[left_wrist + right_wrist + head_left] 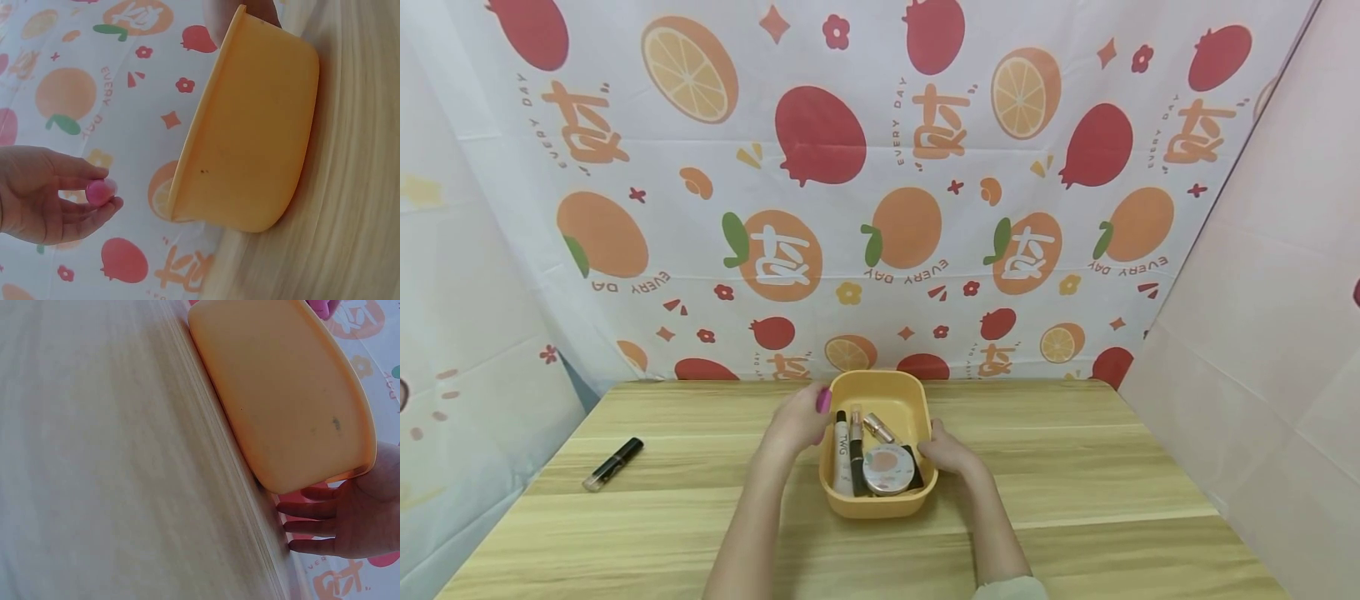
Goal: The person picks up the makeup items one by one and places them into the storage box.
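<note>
A yellow plastic basket (880,507) sits on the table with cosmetics in it: a white TWG tube (842,458), a slim black-and-clear tube (857,462), a small gold-and-pale tube (878,428), a round compact (888,469) and a black item (914,467) partly under the compact. At the basket's left side my left hand (801,419) pinches a small pink cylinder (100,192) with a pale end between thumb and fingertips. My right hand (949,450) holds the basket's right rim, its fingers (312,528) stretched along the outside; its thumb is hidden in the right wrist view.
A black tube with a clear end (613,464) lies on the wooden table (685,500) at the left. A fruit-print cloth (865,208) hangs behind the table's back edge, and pale cloths hang at both sides.
</note>
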The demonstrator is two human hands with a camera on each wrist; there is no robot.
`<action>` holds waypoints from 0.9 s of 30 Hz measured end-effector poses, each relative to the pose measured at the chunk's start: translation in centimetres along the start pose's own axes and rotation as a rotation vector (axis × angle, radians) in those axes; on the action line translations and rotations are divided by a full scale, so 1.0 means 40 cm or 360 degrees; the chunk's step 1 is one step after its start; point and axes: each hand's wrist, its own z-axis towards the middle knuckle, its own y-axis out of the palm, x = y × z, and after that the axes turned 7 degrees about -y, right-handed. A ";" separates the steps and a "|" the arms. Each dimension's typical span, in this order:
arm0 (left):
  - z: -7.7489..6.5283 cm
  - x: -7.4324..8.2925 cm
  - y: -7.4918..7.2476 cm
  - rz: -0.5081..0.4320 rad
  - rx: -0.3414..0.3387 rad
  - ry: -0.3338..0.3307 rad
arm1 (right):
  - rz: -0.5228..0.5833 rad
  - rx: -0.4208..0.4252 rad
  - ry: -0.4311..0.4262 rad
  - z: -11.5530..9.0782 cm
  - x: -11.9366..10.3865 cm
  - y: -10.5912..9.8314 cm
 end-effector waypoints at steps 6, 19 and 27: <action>0.003 0.010 0.012 0.0039 0.0022 0.0052 | -0.0011 -0.0007 -0.0003 0.003 0.001 0.000; 0.006 0.029 0.038 0.0006 0.0008 0.0061 | -0.0005 -0.0012 -0.0013 0.003 0.007 -0.002; 0.007 0.029 0.046 -0.0075 -0.0036 0.0031 | -0.0014 -0.0017 -0.0011 0.007 0.007 -0.002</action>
